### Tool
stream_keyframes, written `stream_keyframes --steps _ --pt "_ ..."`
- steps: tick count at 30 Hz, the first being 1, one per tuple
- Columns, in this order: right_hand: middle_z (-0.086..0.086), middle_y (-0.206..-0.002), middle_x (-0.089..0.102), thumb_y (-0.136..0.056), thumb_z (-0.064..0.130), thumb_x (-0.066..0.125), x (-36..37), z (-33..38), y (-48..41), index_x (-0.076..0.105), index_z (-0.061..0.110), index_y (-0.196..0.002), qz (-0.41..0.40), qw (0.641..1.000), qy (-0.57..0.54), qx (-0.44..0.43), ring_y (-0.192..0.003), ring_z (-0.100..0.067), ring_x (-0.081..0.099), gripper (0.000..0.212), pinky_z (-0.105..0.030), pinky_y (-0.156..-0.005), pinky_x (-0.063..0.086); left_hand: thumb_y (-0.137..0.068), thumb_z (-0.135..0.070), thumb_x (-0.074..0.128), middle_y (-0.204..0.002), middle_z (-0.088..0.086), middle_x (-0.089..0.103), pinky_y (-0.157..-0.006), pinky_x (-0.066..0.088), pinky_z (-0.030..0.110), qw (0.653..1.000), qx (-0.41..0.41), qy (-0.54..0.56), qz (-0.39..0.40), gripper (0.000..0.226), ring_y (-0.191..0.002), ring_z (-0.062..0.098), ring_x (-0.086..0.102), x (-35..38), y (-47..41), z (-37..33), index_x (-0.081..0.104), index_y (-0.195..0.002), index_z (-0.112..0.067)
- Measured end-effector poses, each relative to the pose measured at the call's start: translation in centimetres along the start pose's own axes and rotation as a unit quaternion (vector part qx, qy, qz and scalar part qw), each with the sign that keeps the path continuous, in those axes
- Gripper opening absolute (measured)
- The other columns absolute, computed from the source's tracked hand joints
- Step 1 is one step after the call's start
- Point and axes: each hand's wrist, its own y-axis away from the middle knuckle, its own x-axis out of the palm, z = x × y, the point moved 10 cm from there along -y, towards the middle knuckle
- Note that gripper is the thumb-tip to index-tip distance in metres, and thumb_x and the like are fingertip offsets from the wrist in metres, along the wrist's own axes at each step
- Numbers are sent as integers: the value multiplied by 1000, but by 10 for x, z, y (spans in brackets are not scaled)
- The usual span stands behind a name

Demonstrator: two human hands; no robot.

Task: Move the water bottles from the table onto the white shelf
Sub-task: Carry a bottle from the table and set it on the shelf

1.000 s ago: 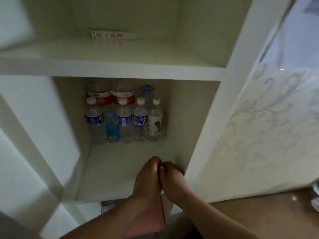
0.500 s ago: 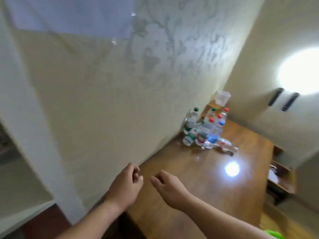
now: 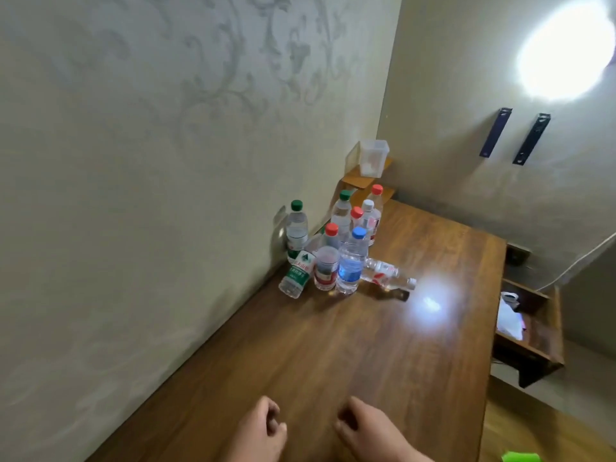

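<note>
Loosely curled and empty, the left hand (image 3: pixel 263 428) and right hand (image 3: pixel 363 428) are held over the near table (image 3: pixel 333 361); the water bottles (image 3: pixel 336 251), clustered far left against the wall (image 3: pixel 133 195), are best gripped mid-body, nearest first.

Left hand (image 3: pixel 263 428), right hand (image 3: pixel 366 431) cut by bottom edge; rear bottles (image 3: pixel 342 213) partly hidden.

Chinese characters, blurred beyond legibility, on the leaning green-label bottle (image 3: pixel 295 273); nothing legible elsewhere.

Dim room; a blown-out lamp (image 3: pixel 566 48) upper right throws glare on the table (image 3: pixel 430 303); edges warped.
</note>
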Motion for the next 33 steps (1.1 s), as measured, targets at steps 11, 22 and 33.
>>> stream_keyframes --steps 11,22,33 --pt "-3 -152 52 -89 48 80 -220 22 -127 43 18 -155 -248 956 -130 -90 -142 -22 51 81 -39 -115 47 -96 -25 70 -124 -7 59 -94 53 31 985 125 -51 -104 48 -99 10 63 -18 -131 -233 56 -141 -34" --pt "2 -151 55 -88 36 78 -275 72 -167 52 27 -150 -236 946 -146 -166 -139 -22 54 69 -42 -116 47 -103 -8 56 -149 -9 57 -106 56 42 974 166 -1 -153 58 -124 18 65 -18 -165 -310 45 -153 -34" --pt "4 -125 60 -81 47 74 -248 56 -153 64 34 -124 -222 949 -149 -167 -113 -26 65 46 -37 -89 53 -98 1 51 -125 -13 67 -93 44 23 973 181 -50 -134 45 -114 10 62 -5 -148 -300 66 -129 -30"
